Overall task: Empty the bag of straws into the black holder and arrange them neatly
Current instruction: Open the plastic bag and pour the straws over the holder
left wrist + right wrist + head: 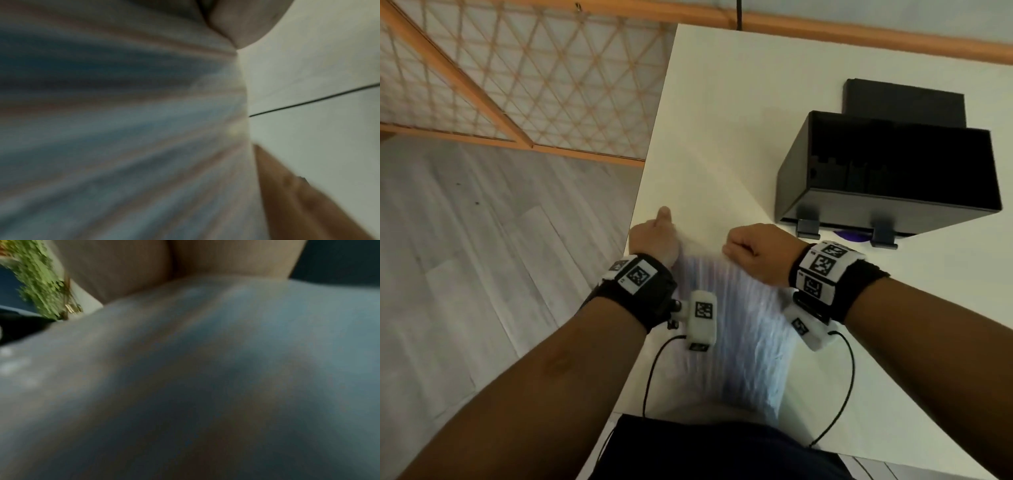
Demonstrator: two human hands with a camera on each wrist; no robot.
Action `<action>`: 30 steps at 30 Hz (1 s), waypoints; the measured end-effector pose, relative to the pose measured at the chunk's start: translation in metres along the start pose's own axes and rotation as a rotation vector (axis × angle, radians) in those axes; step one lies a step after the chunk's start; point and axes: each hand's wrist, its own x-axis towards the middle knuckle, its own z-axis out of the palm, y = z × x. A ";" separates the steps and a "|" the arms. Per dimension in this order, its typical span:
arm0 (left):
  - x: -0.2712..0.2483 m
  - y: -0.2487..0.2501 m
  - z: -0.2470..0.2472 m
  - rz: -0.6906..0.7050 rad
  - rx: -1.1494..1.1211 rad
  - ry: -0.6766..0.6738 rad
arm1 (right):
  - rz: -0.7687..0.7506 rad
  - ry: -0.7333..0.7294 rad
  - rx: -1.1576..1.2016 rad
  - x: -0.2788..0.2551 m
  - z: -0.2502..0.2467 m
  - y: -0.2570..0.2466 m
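A clear plastic bag of pale blue and white straws (736,329) lies on the white table (722,120) in front of me, its far end between my hands. My left hand (654,236) grips the bag's far left corner, thumb stretched forward. My right hand (750,250) is a fist that pinches the far right corner. The bag (123,129) fills the left wrist view as a blurred blue streak, and the bag (205,378) fills the right wrist view too. The black holder (887,178) stands open-topped on the table at the right, just beyond my right hand.
A flat black box (900,99) lies behind the holder. Something purple (852,236) shows under the holder's front edge. The table's left edge runs beside my left hand, with grey wooden floor (482,257) below. Thin black cables (842,377) hang from my wrist cameras.
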 end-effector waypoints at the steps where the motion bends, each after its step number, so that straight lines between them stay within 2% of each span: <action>1: 0.001 0.001 -0.001 -0.008 0.001 0.016 | 0.017 -0.006 -0.004 -0.006 -0.004 0.007; 8: -0.020 0.025 0.006 0.148 0.108 -0.007 | 0.016 0.010 -0.087 -0.025 -0.013 0.004; 14: -0.014 0.039 -0.002 0.056 0.058 0.062 | 0.021 -0.063 -0.144 -0.048 -0.036 0.015; 16: -0.011 0.041 -0.008 0.012 -0.010 0.090 | 0.054 -0.103 -0.151 -0.064 -0.048 0.021; 20: -0.017 0.059 -0.010 -0.029 -0.177 0.138 | 0.130 -0.076 -0.124 -0.098 -0.072 0.028; 22: -0.021 0.069 -0.009 0.001 -0.302 0.149 | 0.196 -0.033 0.005 -0.106 -0.079 0.029; 25: -0.037 0.090 -0.011 0.050 -0.488 0.192 | 0.285 0.108 0.457 -0.110 -0.088 0.021; 30: -0.055 0.110 -0.011 0.152 -0.694 0.198 | 0.353 0.261 0.616 -0.094 -0.091 0.009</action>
